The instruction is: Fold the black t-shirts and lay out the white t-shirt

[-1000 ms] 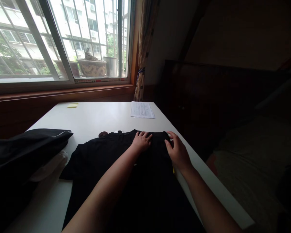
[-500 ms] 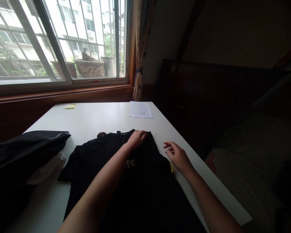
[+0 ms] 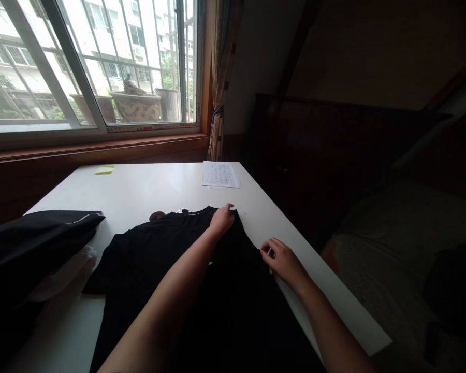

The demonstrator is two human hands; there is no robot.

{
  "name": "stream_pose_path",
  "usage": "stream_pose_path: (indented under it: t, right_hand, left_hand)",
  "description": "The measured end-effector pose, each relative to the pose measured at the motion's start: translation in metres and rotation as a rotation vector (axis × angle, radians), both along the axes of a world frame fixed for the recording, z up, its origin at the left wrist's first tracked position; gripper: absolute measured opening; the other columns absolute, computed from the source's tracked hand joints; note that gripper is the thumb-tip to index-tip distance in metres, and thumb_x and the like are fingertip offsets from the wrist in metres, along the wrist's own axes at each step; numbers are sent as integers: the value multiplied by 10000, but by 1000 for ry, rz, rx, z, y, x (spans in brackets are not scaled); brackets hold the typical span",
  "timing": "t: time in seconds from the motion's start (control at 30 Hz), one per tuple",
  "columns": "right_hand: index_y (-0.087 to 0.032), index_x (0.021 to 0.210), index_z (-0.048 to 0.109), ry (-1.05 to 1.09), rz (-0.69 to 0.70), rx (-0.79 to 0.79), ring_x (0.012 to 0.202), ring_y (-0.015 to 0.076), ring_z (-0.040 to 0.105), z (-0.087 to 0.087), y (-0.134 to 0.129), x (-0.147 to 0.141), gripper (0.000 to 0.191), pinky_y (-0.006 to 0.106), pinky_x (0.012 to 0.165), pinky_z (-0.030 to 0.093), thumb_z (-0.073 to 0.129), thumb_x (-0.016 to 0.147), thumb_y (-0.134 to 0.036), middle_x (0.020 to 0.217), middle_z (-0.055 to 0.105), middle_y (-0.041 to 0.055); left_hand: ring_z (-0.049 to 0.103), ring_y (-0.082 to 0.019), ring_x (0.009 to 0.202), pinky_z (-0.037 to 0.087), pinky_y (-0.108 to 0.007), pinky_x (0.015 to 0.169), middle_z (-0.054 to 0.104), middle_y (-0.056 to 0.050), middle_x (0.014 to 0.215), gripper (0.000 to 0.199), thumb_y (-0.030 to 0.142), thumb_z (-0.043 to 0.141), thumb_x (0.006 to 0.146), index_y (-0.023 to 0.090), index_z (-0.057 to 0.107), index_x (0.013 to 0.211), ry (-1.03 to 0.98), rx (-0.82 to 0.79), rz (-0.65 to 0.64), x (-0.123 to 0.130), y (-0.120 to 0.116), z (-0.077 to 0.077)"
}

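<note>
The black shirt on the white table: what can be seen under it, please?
The white table lies under the black shirt. A brown round thing and something white show partly beyond its far edge; anything more underneath is covered.

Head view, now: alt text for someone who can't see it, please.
A black cloth T-shirt lies spread on a white table, a person's left hand at its far edge, right hand at its right edge. Dark fabric lies at left, white papers beyond.

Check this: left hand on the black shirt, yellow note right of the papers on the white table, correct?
Wrong side: in the head view, the yellow note lies left of the papers. The left hand is on the black shirt.
</note>
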State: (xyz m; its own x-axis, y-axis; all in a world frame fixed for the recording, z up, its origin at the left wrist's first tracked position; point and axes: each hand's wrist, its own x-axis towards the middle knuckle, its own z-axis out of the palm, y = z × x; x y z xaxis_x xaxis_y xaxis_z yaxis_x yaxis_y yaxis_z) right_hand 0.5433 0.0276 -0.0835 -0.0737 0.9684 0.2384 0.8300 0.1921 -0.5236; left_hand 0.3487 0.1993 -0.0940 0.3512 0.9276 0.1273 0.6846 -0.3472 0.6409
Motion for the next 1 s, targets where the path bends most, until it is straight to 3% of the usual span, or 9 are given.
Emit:
stream_pose_path:
  t: [0.2,0.33,0.57,0.77,1.0]
  right_hand:
    - [-248,887,636,56,-4,-57,734,188,620,-8,-7,17,76,331,705,517,564,884,-271,887,635,15]
    - [-255,1104,654,90,10,-43,818,199,630,-12,-6,15,276,344,774,537,631,828,-265,1036,630,39]
    - [-238,944,669,56,24,-33,750,181,622,-17,-1,12,167,329,734,512,531,864,-190,920,614,19]
    - [-233,961,654,36,29,10,699,164,602,-16,-3,14,182,307,702,499,534,848,-155,898,612,10]
    - [-231,985,654,-42,38,122,721,177,610,-18,-5,11,166,314,723,492,525,902,-170,868,625,19]
  left_hand:
    - [666,-259,1094,496,-352,917,730,-90,1188,387,221,521,928,246,578,1310,6,-60,94,0,3,0]
    - [668,-274,1091,481,-378,923,739,-94,1166,385,285,560,926,249,570,1309,19,-84,109,5,3,3]
    - [652,-274,1133,451,-391,950,735,-74,1194,354,252,524,930,271,582,1278,33,-91,120,9,5,6]
    - [645,-255,1133,455,-369,922,709,-83,1248,352,228,439,957,257,560,1287,37,-88,134,11,6,8]
    - [602,-325,1191,415,-446,970,718,-96,1218,408,410,606,901,267,565,1281,77,-75,110,26,8,11]
